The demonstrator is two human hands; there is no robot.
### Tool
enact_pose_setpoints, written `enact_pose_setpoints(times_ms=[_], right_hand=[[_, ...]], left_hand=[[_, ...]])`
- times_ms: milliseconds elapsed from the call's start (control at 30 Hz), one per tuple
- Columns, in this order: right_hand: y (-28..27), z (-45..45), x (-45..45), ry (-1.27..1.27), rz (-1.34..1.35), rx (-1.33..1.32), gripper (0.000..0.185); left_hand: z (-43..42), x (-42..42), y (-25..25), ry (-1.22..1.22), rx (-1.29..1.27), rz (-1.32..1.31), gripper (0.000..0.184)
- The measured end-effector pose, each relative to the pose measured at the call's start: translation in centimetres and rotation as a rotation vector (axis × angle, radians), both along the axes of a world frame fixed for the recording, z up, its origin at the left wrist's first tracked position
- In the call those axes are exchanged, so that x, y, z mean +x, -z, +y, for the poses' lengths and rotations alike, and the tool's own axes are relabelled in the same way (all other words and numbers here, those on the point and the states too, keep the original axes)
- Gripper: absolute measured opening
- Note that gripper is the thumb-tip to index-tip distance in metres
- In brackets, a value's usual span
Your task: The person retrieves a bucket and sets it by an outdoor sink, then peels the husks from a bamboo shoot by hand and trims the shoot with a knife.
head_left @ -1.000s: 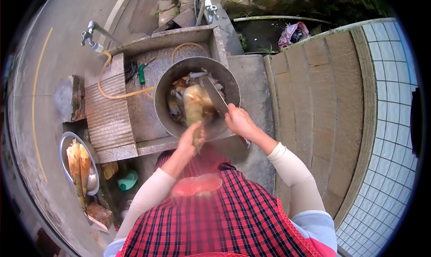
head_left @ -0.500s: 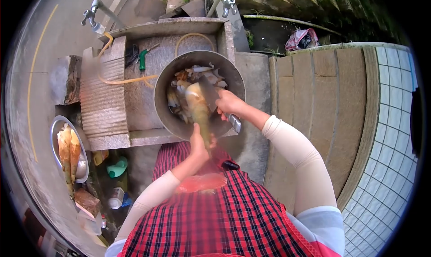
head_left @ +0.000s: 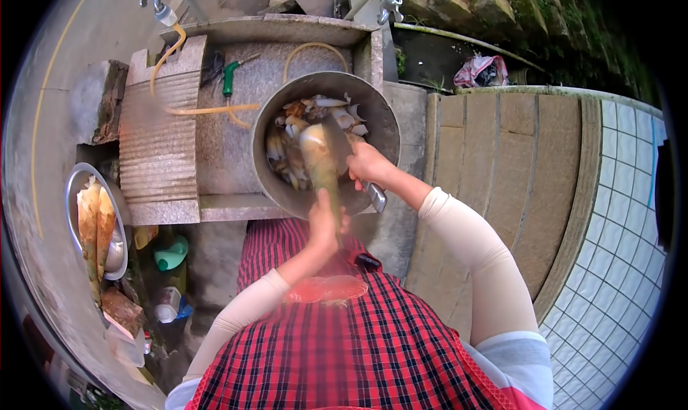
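My left hand [head_left: 324,220] is wrapped round the lower, narrow end of a bamboo shoot [head_left: 319,163], which slants up over a large metal pot [head_left: 390,120]. The thick end of the shoot is pale, while its lower part looks greenish. In my right hand [head_left: 369,165] is a cleaver [head_left: 375,197] with a metal handle. Its dark, partly blurred blade lies along the right side of the shoot near the thick end; whether it is cutting in, I cannot tell. Pale and brownish peeled pieces [head_left: 288,168] lie inside the pot beneath the shoot.
Behind the pot is a stone sink [head_left: 236,141] with a ribbed washboard slab [head_left: 161,134], a yellow hose [head_left: 215,111] and a green-handled tool [head_left: 228,79]. At left, a metal basin [head_left: 120,270] holds more shoots [head_left: 87,220]. Stone slabs [head_left: 502,166] lie at right.
The view has shifted slightly, so the basin and sink's left side sit further left and the pot slightly further right. Both hands keep their grips, with the cleaver still against the shoot.
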State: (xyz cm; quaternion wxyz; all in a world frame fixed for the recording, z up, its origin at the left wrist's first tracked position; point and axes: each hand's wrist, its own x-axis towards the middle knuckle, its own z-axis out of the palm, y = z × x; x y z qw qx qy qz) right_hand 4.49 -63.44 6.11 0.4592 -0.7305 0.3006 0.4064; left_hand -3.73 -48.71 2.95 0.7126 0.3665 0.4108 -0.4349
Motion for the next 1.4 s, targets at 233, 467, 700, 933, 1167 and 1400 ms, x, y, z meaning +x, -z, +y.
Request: enact_pose_setpoints(times_ms=[233, 467, 700, 933, 1167, 1400], right_hand=[[0.1, -0.2, 0.2, -0.034, 0.032, -0.021, 0.019], [0.3, 1.1, 0.3, -0.057, -0.019, -0.108, 0.016], [3.2, 0.4, 1.9, -0.111, 0.054, -0.015, 0.018], [4.1, -0.8, 1.2, 0.014, 0.135, -0.06, 0.017], [6.5, -0.7, 1.8, -0.001, 0.14, -0.061, 0.015], [7.4, 0.6, 0.3, 0.169, 0.071, -0.007, 0.01]], left_hand=[[-0.1, -0.3, 0.3, -0.035, -0.021, -0.035, 0.041], [-0.2, -0.5, 0.7, -0.036, -0.014, -0.05, 0.041], [-0.7, -0.3, 0.1, 0.058, 0.082, -0.061, 0.036], [-0.3, -0.3, 0.0, 0.105, 0.08, -0.094, 0.034], [-0.3, 0.1, -0.1, 0.071, 0.081, -0.03, 0.032], [-0.5, 0.3, 0.3, 0.034, 0.076, 0.033, 0.033]])
